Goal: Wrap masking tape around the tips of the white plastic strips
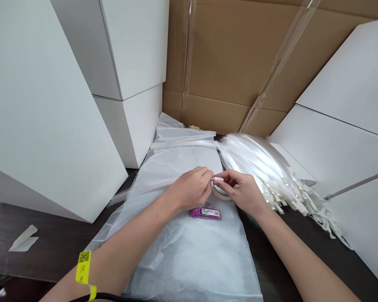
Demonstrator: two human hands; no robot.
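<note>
Head view: both hands meet mid-frame, fingertips almost touching, over a translucent white sheet [214,256] on a dark table [50,239].

Right hand [244,191]: thumb and index clamped on a small white piece [219,179]. That piece sits in the gap between the two hands, its left end right at the left fingertips.

Left hand [192,188]: fingers curled in and closed, thumb side toward the right hand. Can't tell what is inside the grip — the hand's back hides it. A pale strand bundle [157,183] runs in from the left and disappears behind this hand.

Tape roll [221,195] lies on the sheet just below the fingertips, partly covered by the right hand. Purple case [206,213] with a white label is on the sheet, just nearer the camera than the left hand.

Right side: big fanned pile of shiny strands [255,155], white-wrapped ends [282,197] pointing toward the camera.

Around: white boxes [138,46] at left, more at right, cardboard [227,50] with clear tape across the back. Two paper scraps [24,240] on the table at far left. Yellow tag [83,267] on a black cable [108,296] — by the left forearm.
</note>
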